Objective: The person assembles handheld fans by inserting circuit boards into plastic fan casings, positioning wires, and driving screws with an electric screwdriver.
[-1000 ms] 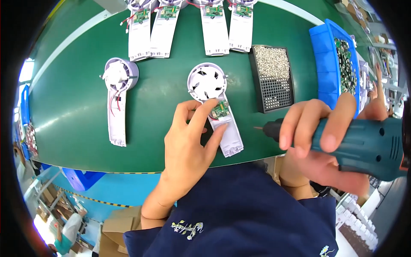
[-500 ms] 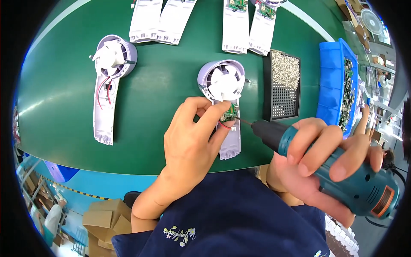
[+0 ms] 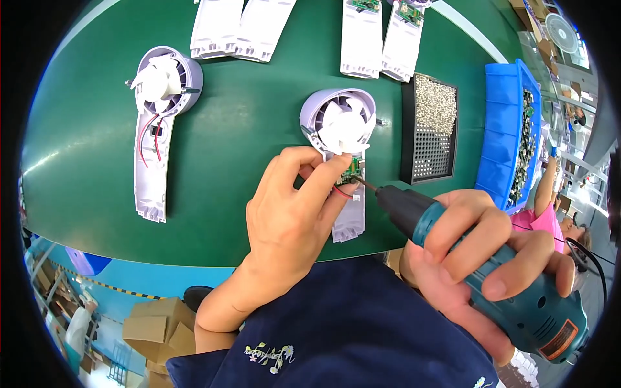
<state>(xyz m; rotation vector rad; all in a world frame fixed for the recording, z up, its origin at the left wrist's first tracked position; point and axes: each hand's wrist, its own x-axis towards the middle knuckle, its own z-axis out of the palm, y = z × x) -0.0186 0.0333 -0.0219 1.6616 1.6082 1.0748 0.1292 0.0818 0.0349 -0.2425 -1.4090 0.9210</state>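
Observation:
My right hand [image 3: 475,252] is wrapped around a teal and black electric screwdriver [image 3: 420,220]. The driver's thin bit reaches a small green circuit board [image 3: 351,170] set in the handle of a white handheld fan [image 3: 350,220]. Thumb and forefinger of my left hand [image 3: 291,207] close on the board from its two sides, just under the round fan head with white blades [image 3: 343,126]. A red wire [image 3: 343,191] shows beside the thumb. Whether a screw sits under the bit tip is too small to tell.
A black tray [image 3: 430,155] of small metal screws stands right of the fan. Beyond it is a blue bin [image 3: 501,129] with circuit boards. Another opened fan [image 3: 152,168] lies left; several white casings [image 3: 362,45] lie at the back. Another person in pink [image 3: 540,223] is at far right.
The screwdriver has shifted slightly left and its rear end has dropped, with the bit still at the board. My left hand keeps its hold. The whole view has shifted slightly.

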